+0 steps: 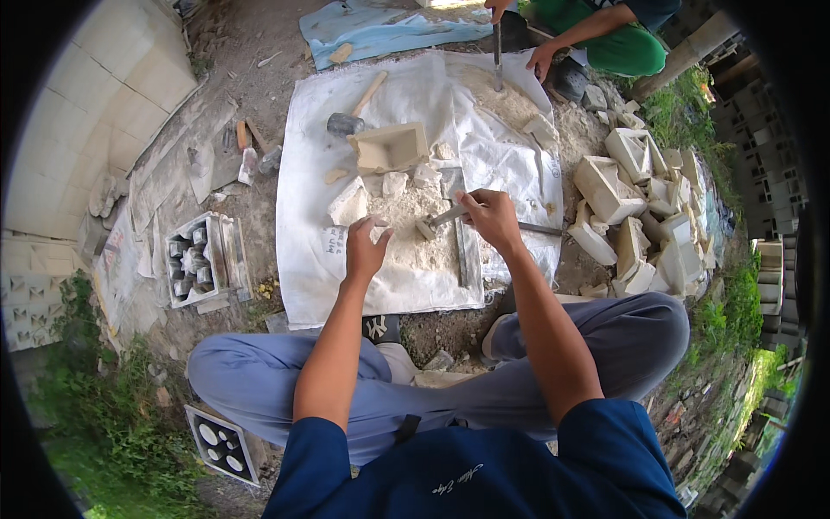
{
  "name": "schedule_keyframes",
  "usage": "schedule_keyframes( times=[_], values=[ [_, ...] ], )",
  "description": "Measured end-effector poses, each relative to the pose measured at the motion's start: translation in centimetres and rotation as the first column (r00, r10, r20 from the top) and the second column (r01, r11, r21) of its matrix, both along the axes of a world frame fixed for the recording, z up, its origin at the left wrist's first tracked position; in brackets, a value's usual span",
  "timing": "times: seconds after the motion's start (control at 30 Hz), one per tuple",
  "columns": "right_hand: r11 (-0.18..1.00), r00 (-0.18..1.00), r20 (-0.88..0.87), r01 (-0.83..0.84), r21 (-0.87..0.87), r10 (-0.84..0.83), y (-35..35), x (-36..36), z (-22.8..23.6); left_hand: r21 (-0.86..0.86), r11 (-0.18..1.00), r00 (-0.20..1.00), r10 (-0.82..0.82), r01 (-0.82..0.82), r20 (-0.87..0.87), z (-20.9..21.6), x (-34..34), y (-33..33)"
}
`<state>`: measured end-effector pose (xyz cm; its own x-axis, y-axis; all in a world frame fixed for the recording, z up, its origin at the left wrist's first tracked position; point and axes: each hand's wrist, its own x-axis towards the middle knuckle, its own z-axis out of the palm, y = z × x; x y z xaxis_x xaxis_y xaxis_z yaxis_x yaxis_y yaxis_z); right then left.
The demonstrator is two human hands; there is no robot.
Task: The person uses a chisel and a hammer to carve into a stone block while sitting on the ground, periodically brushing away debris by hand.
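Note:
My right hand (493, 218) is closed round the handle of a hammer (427, 227). Its blocky head rests low over pale crushed rubble (415, 246). Just left of the rubble is my left hand (367, 246), thumb and fingers apart, with nothing visible between them. Pale broken chunks (348, 202) lie beyond it, beside a hollow cream block (391, 149) lying open-side up. A flat metal bar (469, 251) lies along the rubble's right edge. Another dark bar (541, 228) sticks out to the right from behind my right forearm.
A white woven sheet (311, 121) underlies the work, with a mallet (347, 124) at its far left. Across it, another person's hand (541, 60) is near a metal rod (498, 52) standing in powder. Broken blocks (610, 189) pile up right; a filled crate (195, 259) stands left.

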<state>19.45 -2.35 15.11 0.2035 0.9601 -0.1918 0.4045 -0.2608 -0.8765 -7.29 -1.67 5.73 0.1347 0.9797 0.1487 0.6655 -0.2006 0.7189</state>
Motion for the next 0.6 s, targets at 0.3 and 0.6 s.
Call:
schedule_keyframes(
  times=[0.3,0.6],
  values=[
    [0.993,0.707,-0.703,-0.003,-0.114,-0.079,-0.7,2.2,-3.0,0.015,0.900,0.899,-0.437,0.437,0.023,5.4,9.9,2.4],
    [0.952,0.759,-0.588,0.139,-0.273,-0.279,-1.0,4.4,-11.7,-0.170,0.907,0.922,-0.375,0.386,0.094,4.7,9.1,1.2]
  ],
)
